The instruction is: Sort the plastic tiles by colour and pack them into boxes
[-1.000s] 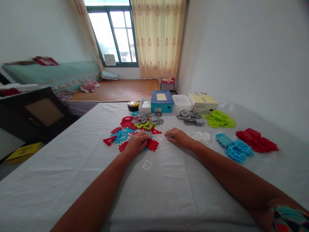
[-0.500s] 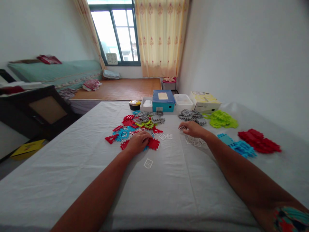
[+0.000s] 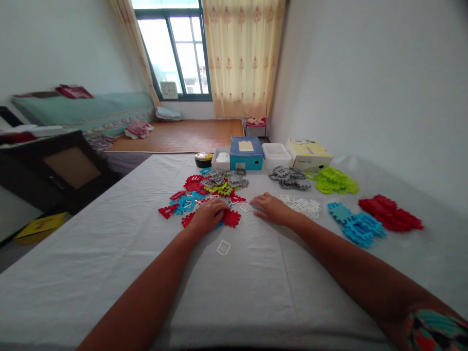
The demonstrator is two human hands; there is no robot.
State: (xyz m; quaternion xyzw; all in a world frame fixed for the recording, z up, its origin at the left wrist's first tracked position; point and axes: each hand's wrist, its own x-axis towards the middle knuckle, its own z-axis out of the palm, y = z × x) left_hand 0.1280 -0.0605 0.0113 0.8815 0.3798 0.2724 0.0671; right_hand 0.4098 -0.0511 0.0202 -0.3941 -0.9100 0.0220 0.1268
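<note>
My left hand [image 3: 210,214] rests with curled fingers on the near edge of a mixed pile, beside a red notched tile [image 3: 231,218]; what lies under its fingers is hidden. My right hand [image 3: 270,208] reaches left, palm down and fingers apart, over a white window-shaped piece [image 3: 255,207] that they partly cover. Just left of those fingertips lies another white window piece [image 3: 245,207]. A single white lattice piece [image 3: 224,247] is on the cloth nearer me. Right of my right hand, a group of white window pieces [image 3: 309,208] is spread out.
Grey gear-edged pieces [image 3: 288,178], lime pieces [image 3: 336,181], blue tiles [image 3: 361,227] and red tiles [image 3: 391,213] form separate piles at right. Along the back stand a blue box [image 3: 246,153], a clear tub [image 3: 277,156], a yellow-and-white box [image 3: 310,153] and a black-and-yellow round container [image 3: 204,159].
My right hand has moved left, from beside the white group to the loose window pieces. The white piece it held has left its fingers. My left hand stays in place.
</note>
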